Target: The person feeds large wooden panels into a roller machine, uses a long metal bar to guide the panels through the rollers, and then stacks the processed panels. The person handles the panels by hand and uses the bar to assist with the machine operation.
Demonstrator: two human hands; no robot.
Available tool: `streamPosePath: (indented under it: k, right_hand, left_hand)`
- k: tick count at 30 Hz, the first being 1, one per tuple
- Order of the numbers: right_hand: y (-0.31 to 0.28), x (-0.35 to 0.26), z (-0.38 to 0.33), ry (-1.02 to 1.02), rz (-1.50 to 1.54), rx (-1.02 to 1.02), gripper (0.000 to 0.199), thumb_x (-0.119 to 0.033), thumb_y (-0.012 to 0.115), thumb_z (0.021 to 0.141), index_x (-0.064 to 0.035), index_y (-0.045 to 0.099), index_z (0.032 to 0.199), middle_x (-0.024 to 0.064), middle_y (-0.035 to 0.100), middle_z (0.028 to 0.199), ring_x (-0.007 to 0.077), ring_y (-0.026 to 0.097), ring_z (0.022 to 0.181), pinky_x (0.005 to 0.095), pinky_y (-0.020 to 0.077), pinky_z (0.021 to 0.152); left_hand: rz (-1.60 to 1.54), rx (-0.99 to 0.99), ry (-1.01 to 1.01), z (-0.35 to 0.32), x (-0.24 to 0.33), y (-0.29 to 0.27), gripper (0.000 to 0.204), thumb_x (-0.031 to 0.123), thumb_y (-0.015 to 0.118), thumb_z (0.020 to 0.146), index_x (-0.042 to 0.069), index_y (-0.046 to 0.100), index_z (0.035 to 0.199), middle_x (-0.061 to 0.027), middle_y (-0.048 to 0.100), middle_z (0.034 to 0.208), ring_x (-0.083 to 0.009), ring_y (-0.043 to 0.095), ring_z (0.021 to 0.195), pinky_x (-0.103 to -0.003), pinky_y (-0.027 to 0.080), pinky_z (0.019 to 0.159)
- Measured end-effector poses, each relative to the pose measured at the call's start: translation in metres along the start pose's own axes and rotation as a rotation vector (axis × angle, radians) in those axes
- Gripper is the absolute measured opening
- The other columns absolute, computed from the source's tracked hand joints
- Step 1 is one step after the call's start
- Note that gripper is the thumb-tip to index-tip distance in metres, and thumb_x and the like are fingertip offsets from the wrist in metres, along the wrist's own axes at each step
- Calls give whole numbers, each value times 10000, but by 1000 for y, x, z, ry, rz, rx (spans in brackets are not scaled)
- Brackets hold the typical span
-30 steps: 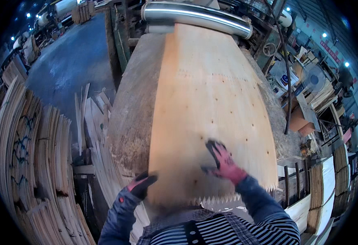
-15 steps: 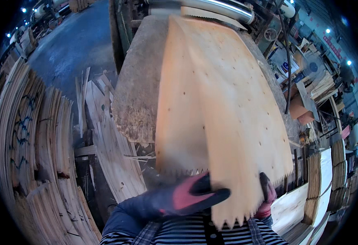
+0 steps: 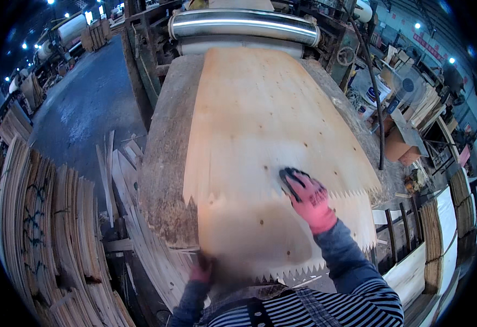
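A pale wood veneer sheet (image 3: 271, 120) with small dark knots and a jagged near edge lies on the worn work table (image 3: 167, 163). Beneath it, a second veneer sheet (image 3: 244, 234) sticks out toward me, its toothed edge close to my body. My right hand (image 3: 309, 201), in a pink and black glove, rests on the upper sheet near its jagged edge, fingers extended over the wood. By the lower sheet's near left corner is my left hand (image 3: 201, 270), also gloved; it is blurred and dark, so its fingers cannot be made out.
A shiny metal roller (image 3: 244, 26) spans the table's far end, with another roller below it. Stacked veneer (image 3: 42, 218) stands at the left, beside loose wood strips (image 3: 146, 212). A dark upright cable (image 3: 377, 109), a cardboard box (image 3: 402, 146) and more stacked boards (image 3: 433, 245) are at the right.
The upper sheet, lifted and folded at its near end before, now lies flat. My right hand has moved forward onto it; my left hand has moved left to the lower sheet's corner.
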State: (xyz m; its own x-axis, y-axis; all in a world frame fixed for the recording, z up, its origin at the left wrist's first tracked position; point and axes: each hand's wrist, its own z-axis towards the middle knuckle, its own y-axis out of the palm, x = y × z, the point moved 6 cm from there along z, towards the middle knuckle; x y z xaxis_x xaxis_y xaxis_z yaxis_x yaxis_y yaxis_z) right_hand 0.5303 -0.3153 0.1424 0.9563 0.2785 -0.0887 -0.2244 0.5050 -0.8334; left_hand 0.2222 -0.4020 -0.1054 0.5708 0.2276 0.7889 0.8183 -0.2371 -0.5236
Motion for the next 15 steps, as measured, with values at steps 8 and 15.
streamPosePath:
  k: [8, 15]
  right_hand:
    - [143, 100, 103, 40, -26, -7, 404, -193, 592, 726, -151, 516, 1120, 85, 507, 1141, 262, 480, 1040, 367, 380, 879]
    - [164, 83, 88, 161, -179, -187, 531, -293, 507, 794, -118, 354, 1271, 131, 339, 1295, 279, 298, 1209, 397, 207, 1016]
  left_hand:
    - [-507, -9, -189, -7, 24, -15, 460, 167, 584, 799, 15, 423, 1202, -117, 510, 1133, -198, 479, 1031, -295, 387, 864]
    - [-66, 113, 311, -24, 56, -50, 445, 129, 620, 757, 28, 471, 1164, -144, 446, 1195, -265, 402, 1141, -347, 300, 966]
